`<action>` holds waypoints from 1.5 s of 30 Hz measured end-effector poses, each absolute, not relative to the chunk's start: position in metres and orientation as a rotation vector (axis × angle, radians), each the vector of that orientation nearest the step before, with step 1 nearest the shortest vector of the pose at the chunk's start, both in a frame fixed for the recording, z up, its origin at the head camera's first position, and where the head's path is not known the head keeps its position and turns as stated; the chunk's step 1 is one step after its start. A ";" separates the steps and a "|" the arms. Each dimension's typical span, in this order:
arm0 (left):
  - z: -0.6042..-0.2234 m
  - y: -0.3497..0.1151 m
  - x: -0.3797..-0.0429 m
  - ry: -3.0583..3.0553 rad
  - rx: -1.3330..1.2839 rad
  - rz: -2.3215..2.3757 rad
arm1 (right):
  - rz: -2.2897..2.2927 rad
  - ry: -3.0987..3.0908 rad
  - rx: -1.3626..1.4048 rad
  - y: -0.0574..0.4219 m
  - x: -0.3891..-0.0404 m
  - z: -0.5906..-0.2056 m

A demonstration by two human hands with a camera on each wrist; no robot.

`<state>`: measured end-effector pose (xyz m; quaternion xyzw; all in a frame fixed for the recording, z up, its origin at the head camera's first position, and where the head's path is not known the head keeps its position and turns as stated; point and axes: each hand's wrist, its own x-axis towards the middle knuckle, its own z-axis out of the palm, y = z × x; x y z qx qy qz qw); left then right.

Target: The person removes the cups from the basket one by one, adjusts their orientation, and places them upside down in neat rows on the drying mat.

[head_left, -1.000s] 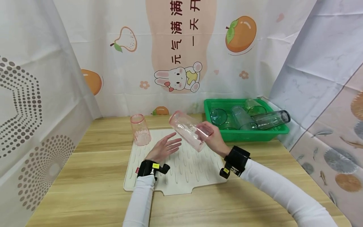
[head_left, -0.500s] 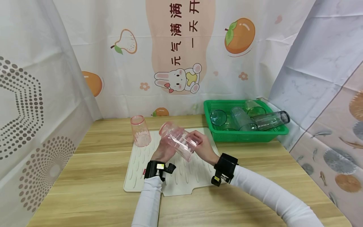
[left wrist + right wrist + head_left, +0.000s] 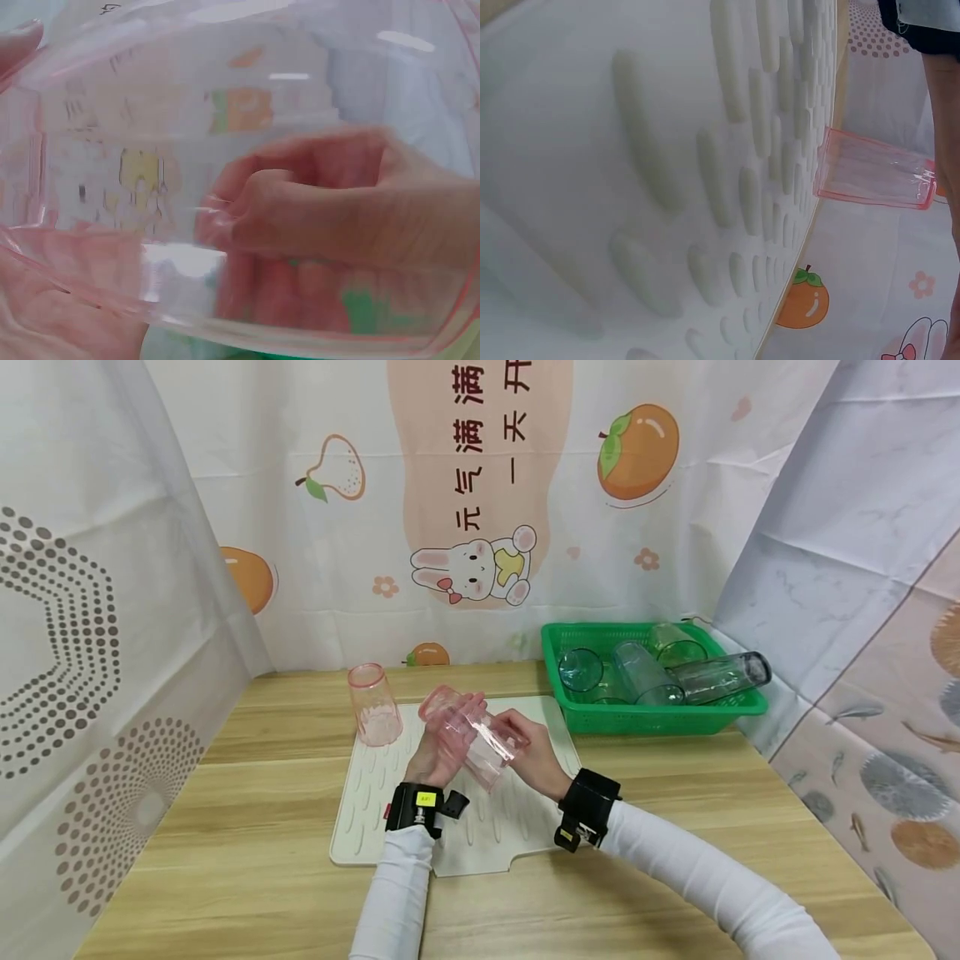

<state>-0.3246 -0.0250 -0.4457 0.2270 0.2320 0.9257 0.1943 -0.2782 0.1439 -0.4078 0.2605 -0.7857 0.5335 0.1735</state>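
Observation:
A clear pink drinking glass (image 3: 487,764) is held tilted above a cream ridged drainboard (image 3: 465,852), one end toward the upper left. My left hand (image 3: 437,758) grips its upper-left part, fingers wrapping over it. My right hand (image 3: 542,762) holds the lower-right part with curled fingers. In the left wrist view, the glass (image 3: 97,180) fills the picture. Behind it shows the right hand (image 3: 322,217), and the left palm (image 3: 67,315) lies along its edge. A second pink glass (image 3: 377,714) stands on the drainboard's back-left corner, narrower end up; the right wrist view shows this glass (image 3: 874,171) too.
At the back right sits a green plastic basket (image 3: 645,720) with several clear and tinted glasses lying in it. One grey glass (image 3: 723,677) sticks out over its right rim. Printed curtains (image 3: 480,635) border the wooden table (image 3: 247,827) at back and sides.
My right hand has brought the pink glass down and left. My left hand, held out beside it a second ago, now has its fingers round it. The standing glass has stayed put.

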 end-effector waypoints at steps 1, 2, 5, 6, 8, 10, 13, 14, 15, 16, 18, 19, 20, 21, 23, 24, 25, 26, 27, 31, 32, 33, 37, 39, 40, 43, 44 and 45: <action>-0.445 -0.025 -0.325 0.642 0.627 2.607 | 1.530 -2.239 0.729 0.144 -0.279 -0.408; -0.444 -0.025 -0.325 0.638 0.618 2.615 | 1.550 -2.252 0.719 0.144 -0.280 -0.409; -0.443 -0.026 -0.327 0.661 0.618 2.618 | 1.620 -2.295 0.677 0.145 -0.282 -0.411; -0.443 -0.027 -0.328 0.673 0.622 2.618 | 1.646 -2.302 0.669 0.145 -0.283 -0.411; -0.442 -0.028 -0.330 0.704 0.653 2.617 | 1.685 -2.314 0.655 0.146 -0.283 -0.411; -0.439 -0.029 -0.332 0.738 0.689 2.619 | 1.677 -2.331 0.630 0.146 -0.283 -0.410; -0.434 -0.033 -0.336 0.832 0.748 2.625 | 1.613 -2.373 0.575 0.146 -0.282 -0.407; -0.431 -0.035 -0.337 0.886 0.774 2.624 | 1.590 -2.388 0.555 0.146 -0.281 -0.407; -0.429 -0.037 -0.338 0.937 0.790 2.628 | 1.573 -2.402 0.539 0.147 -0.280 -0.406; -0.427 -0.040 -0.340 0.997 0.813 2.628 | 1.557 -2.417 0.528 0.149 -0.280 -0.405; -0.423 -0.045 -0.343 1.084 0.835 2.643 | 1.560 -2.435 0.517 0.152 -0.279 -0.405; -0.421 -0.048 -0.345 1.118 0.837 2.658 | 1.562 -2.442 0.515 0.154 -0.279 -0.406; -0.418 -0.051 -0.346 1.156 0.840 2.671 | 1.562 -2.444 0.513 0.156 -0.279 -0.407; -0.416 -0.053 -0.348 1.192 0.831 2.685 | 1.561 -2.443 0.512 0.158 -0.279 -0.408; -0.410 -0.059 -0.350 1.284 0.813 2.697 | 1.568 -2.438 0.492 0.162 -0.281 -0.410; -0.407 -0.061 -0.352 1.348 0.801 2.690 | 1.576 -2.435 0.479 0.164 -0.283 -0.412; -0.404 -0.063 -0.354 1.415 0.788 2.679 | 1.563 -2.426 0.476 0.167 -0.286 -0.417; -0.401 -0.066 -0.357 1.493 0.780 2.649 | 1.554 -2.419 0.470 0.170 -0.290 -0.422; -0.398 -0.067 -0.358 1.575 0.752 2.614 | 1.549 -2.420 0.467 0.171 -0.290 -0.423; -0.389 -0.072 -0.368 1.851 0.697 2.458 | 1.520 -2.436 0.462 0.176 -0.287 -0.425; -0.389 -0.072 -0.371 1.905 0.697 2.428 | 1.529 -2.449 0.452 0.176 -0.283 -0.421; -0.389 -0.072 -0.375 1.950 0.694 2.407 | 1.531 -2.462 0.445 0.176 -0.278 -0.417; -0.395 -0.066 -0.391 2.069 0.688 2.353 | 1.511 -2.483 0.435 0.180 -0.273 -0.420; -0.400 -0.063 -0.399 2.130 0.665 2.310 | 1.484 -2.494 0.439 0.181 -0.271 -0.421; -0.402 -0.062 -0.403 2.156 0.649 2.290 | 1.476 -2.498 0.442 0.181 -0.270 -0.421; -0.411 -0.060 -0.412 2.215 0.602 2.249 | 1.460 -2.510 0.441 0.181 -0.266 -0.423; -0.413 -0.060 -0.414 2.236 0.587 2.242 | 1.458 -2.514 0.439 0.181 -0.265 -0.423; -0.415 -0.061 -0.416 2.248 0.574 2.239 | 1.460 -2.517 0.436 0.181 -0.264 -0.424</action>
